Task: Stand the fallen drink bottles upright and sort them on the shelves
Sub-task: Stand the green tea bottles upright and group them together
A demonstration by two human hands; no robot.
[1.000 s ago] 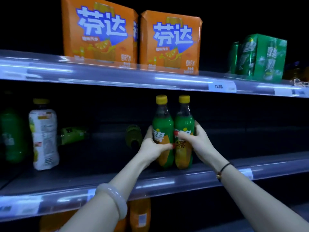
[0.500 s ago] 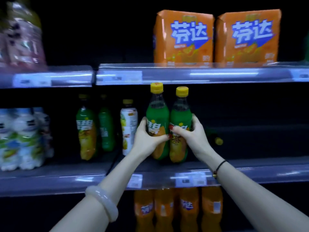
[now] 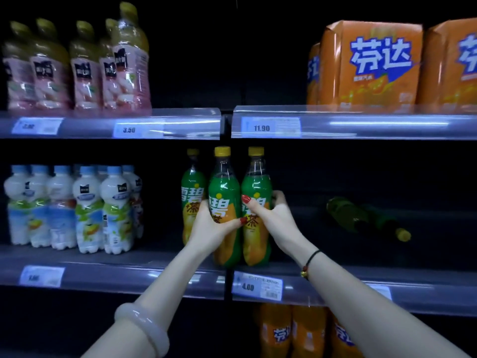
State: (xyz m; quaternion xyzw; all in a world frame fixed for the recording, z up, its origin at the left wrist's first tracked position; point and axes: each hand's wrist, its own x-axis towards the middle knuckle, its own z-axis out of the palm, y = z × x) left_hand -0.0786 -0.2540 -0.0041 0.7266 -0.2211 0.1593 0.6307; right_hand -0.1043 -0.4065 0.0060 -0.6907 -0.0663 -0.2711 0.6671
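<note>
Two upright green bottles with yellow caps and orange-green labels stand side by side at the front of the middle shelf. My left hand grips the left bottle around its label. My right hand grips the right bottle. A third matching bottle stands upright just left of them and slightly behind. Further right on the same shelf, a green bottle lies on its side in the dark, cap pointing right.
White milky-drink bottles fill the middle shelf's left part. Pink juice bottles stand on the upper shelf, orange multipack boxes to their right. Orange soda bottles sit on the shelf below. A vertical divider splits the shelf bays.
Both hands have carried the two bottles leftward along the middle shelf, ending beside a third matching upright bottle. The view has panned left with them.
</note>
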